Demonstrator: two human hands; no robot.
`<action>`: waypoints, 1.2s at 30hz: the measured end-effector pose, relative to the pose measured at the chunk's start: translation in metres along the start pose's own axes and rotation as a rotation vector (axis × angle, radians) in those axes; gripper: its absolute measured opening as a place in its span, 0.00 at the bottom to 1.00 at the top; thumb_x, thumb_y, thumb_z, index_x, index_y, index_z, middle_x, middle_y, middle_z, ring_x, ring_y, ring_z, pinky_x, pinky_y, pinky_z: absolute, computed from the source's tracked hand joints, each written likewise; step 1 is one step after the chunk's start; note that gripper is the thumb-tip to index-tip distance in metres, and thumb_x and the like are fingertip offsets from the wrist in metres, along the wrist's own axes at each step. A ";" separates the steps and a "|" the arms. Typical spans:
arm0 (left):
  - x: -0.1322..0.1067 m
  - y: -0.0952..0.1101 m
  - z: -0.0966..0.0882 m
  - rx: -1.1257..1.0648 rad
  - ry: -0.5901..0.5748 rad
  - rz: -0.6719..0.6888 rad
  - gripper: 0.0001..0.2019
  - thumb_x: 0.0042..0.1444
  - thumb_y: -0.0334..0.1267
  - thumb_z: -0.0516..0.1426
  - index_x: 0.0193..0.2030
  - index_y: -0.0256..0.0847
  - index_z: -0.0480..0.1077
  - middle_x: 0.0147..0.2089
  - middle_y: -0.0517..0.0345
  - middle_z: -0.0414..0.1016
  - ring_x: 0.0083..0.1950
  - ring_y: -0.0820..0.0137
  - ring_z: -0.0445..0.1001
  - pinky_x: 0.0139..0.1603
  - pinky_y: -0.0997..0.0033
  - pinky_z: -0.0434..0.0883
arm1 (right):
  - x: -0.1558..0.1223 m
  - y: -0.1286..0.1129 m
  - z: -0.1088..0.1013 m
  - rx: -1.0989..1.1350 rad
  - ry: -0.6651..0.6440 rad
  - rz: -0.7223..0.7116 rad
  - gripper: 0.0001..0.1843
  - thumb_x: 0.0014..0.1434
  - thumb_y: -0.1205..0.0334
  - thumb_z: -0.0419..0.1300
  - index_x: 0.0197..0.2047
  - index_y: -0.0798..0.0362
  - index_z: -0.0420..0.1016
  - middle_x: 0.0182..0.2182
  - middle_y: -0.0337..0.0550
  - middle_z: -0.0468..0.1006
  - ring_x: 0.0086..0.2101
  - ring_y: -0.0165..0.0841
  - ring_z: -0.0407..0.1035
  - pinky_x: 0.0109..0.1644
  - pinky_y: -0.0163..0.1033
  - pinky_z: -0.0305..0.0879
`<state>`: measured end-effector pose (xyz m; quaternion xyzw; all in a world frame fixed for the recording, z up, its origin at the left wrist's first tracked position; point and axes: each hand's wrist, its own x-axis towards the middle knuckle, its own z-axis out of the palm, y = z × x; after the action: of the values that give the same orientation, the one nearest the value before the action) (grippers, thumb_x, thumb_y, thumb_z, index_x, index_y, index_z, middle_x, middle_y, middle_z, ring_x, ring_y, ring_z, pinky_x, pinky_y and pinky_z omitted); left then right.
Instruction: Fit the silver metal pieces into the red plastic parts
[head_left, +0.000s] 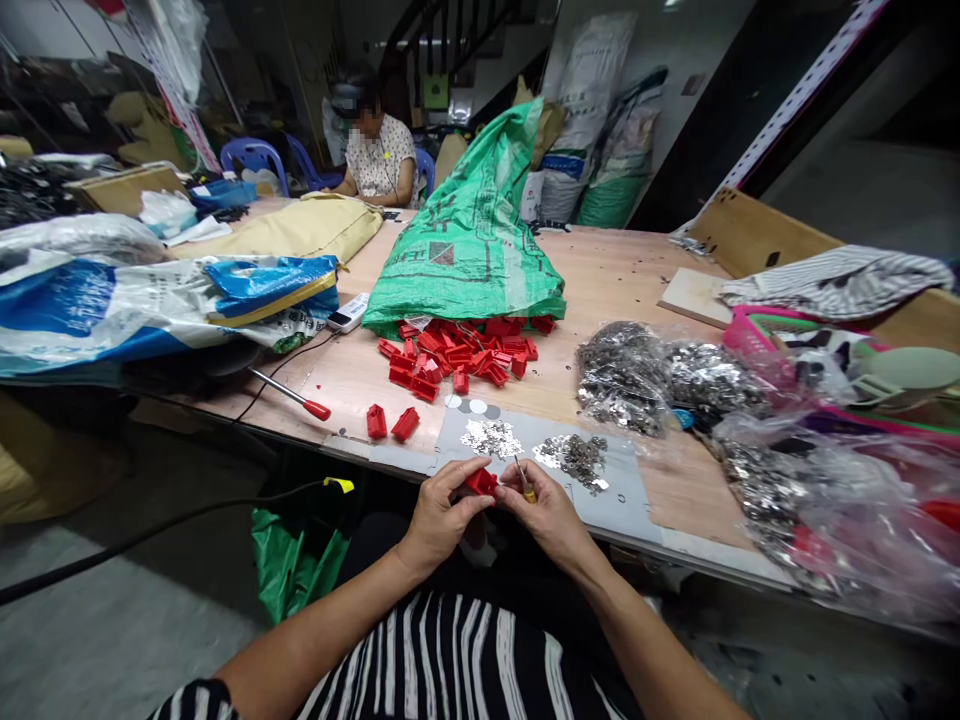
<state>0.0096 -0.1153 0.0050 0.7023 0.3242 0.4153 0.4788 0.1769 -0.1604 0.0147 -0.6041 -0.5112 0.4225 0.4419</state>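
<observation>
My left hand (442, 510) is closed on a small red plastic part (481, 482), held just over the table's front edge. Beside it, my right hand (546, 505) grips a small screwdriver (528, 490) with a yellowish handle, its thin shaft pointing up. The right fingertips meet the red part; whether they pinch something small there I cannot make out. Past my hands, a pile of flat shiny metal pieces (491, 438) and a darker pile of small metal pieces (583, 460) lie on a grey sheet (626, 500). Two loose red parts (405, 424) rest to the left.
A green woven sack (472, 230) spills many red parts (457, 355) onto the table. Bags of metal pieces (626, 375) and a pink basket (757, 335) stand at right. A red-tipped lever (315, 409) juts out at left. Another person (382, 160) sits across the table.
</observation>
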 end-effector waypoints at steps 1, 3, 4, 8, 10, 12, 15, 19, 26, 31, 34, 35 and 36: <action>0.000 0.000 0.000 -0.007 0.008 -0.024 0.21 0.53 0.36 0.62 0.55 0.44 0.70 0.45 0.54 0.76 0.43 0.68 0.75 0.45 0.69 0.73 | -0.001 0.000 0.001 0.008 0.007 -0.002 0.13 0.56 0.51 0.60 0.33 0.52 0.65 0.25 0.34 0.66 0.27 0.29 0.60 0.32 0.34 0.57; -0.001 -0.001 0.001 0.011 0.015 0.003 0.21 0.53 0.36 0.62 0.55 0.44 0.70 0.45 0.54 0.76 0.43 0.68 0.75 0.45 0.68 0.73 | -0.002 0.000 0.004 -0.001 0.030 -0.016 0.14 0.56 0.51 0.60 0.32 0.52 0.64 0.25 0.34 0.64 0.26 0.28 0.59 0.31 0.34 0.57; -0.002 -0.001 0.001 0.033 0.013 0.045 0.20 0.54 0.35 0.61 0.55 0.44 0.70 0.45 0.54 0.76 0.45 0.68 0.75 0.47 0.68 0.73 | -0.003 0.000 0.005 -0.016 0.046 -0.024 0.13 0.57 0.51 0.59 0.31 0.52 0.63 0.25 0.34 0.64 0.26 0.28 0.59 0.31 0.34 0.57; -0.004 0.000 0.004 0.113 0.029 0.178 0.20 0.55 0.32 0.60 0.55 0.46 0.69 0.48 0.53 0.75 0.49 0.67 0.73 0.52 0.65 0.71 | -0.007 0.003 0.013 -0.041 0.105 -0.051 0.11 0.59 0.53 0.57 0.32 0.51 0.63 0.27 0.35 0.66 0.28 0.30 0.61 0.33 0.34 0.58; -0.005 0.000 0.005 0.129 0.059 0.185 0.20 0.55 0.33 0.60 0.55 0.47 0.69 0.48 0.53 0.75 0.49 0.67 0.74 0.51 0.65 0.72 | -0.008 0.004 0.015 -0.022 0.126 -0.062 0.11 0.59 0.52 0.57 0.33 0.51 0.64 0.27 0.36 0.67 0.28 0.30 0.62 0.33 0.34 0.59; -0.006 0.001 0.005 0.137 0.056 0.200 0.19 0.56 0.33 0.60 0.55 0.47 0.69 0.47 0.53 0.75 0.49 0.67 0.74 0.51 0.64 0.72 | -0.009 0.005 0.016 0.003 0.131 -0.063 0.12 0.58 0.51 0.57 0.33 0.51 0.63 0.28 0.36 0.67 0.29 0.30 0.62 0.33 0.34 0.60; -0.007 0.002 0.005 0.137 0.000 0.220 0.18 0.57 0.33 0.58 0.55 0.47 0.69 0.47 0.53 0.75 0.49 0.67 0.74 0.50 0.65 0.73 | -0.010 0.007 0.013 0.027 0.123 -0.055 0.14 0.58 0.49 0.58 0.32 0.51 0.62 0.28 0.37 0.67 0.28 0.30 0.61 0.33 0.34 0.60; -0.008 0.003 0.005 0.098 0.002 0.177 0.19 0.56 0.35 0.60 0.55 0.47 0.69 0.48 0.53 0.75 0.49 0.66 0.73 0.52 0.63 0.71 | -0.010 0.006 0.010 0.063 0.077 -0.023 0.16 0.57 0.47 0.59 0.33 0.51 0.63 0.28 0.36 0.66 0.27 0.28 0.60 0.30 0.34 0.59; -0.008 0.002 0.008 -0.089 0.035 -0.033 0.20 0.53 0.38 0.62 0.53 0.44 0.71 0.44 0.54 0.75 0.44 0.67 0.74 0.47 0.68 0.72 | -0.014 0.004 0.003 0.230 -0.009 0.069 0.19 0.59 0.43 0.56 0.40 0.50 0.62 0.28 0.34 0.63 0.20 0.24 0.56 0.22 0.32 0.54; -0.006 0.002 0.007 -0.188 0.020 -0.146 0.20 0.52 0.37 0.62 0.54 0.42 0.71 0.43 0.55 0.75 0.39 0.69 0.74 0.43 0.70 0.73 | -0.017 0.009 -0.011 0.057 -0.026 0.036 0.18 0.63 0.46 0.51 0.49 0.50 0.63 0.30 0.37 0.67 0.23 0.27 0.60 0.27 0.35 0.59; 0.000 -0.003 0.001 -0.052 -0.009 -0.057 0.19 0.53 0.36 0.61 0.53 0.43 0.70 0.44 0.54 0.75 0.43 0.67 0.74 0.47 0.66 0.72 | -0.014 0.008 -0.019 -0.188 -0.018 -0.061 0.18 0.64 0.51 0.50 0.52 0.50 0.68 0.36 0.43 0.71 0.33 0.34 0.67 0.38 0.39 0.65; 0.003 -0.005 -0.001 0.021 -0.018 -0.008 0.18 0.54 0.35 0.61 0.52 0.43 0.70 0.45 0.54 0.75 0.45 0.67 0.74 0.49 0.65 0.71 | -0.013 0.007 -0.020 -0.263 -0.016 -0.097 0.17 0.64 0.53 0.50 0.51 0.50 0.70 0.36 0.45 0.71 0.36 0.36 0.68 0.41 0.41 0.65; 0.006 -0.008 -0.004 0.090 -0.026 0.037 0.18 0.54 0.34 0.60 0.52 0.44 0.70 0.45 0.54 0.75 0.46 0.66 0.73 0.51 0.63 0.71 | -0.011 0.007 -0.021 -0.328 -0.018 -0.126 0.16 0.63 0.55 0.50 0.49 0.49 0.72 0.37 0.45 0.72 0.38 0.37 0.68 0.43 0.42 0.65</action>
<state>0.0088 -0.1059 -0.0003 0.7344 0.3233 0.3998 0.4431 0.1970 -0.1741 0.0142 -0.6308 -0.6142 0.3105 0.3585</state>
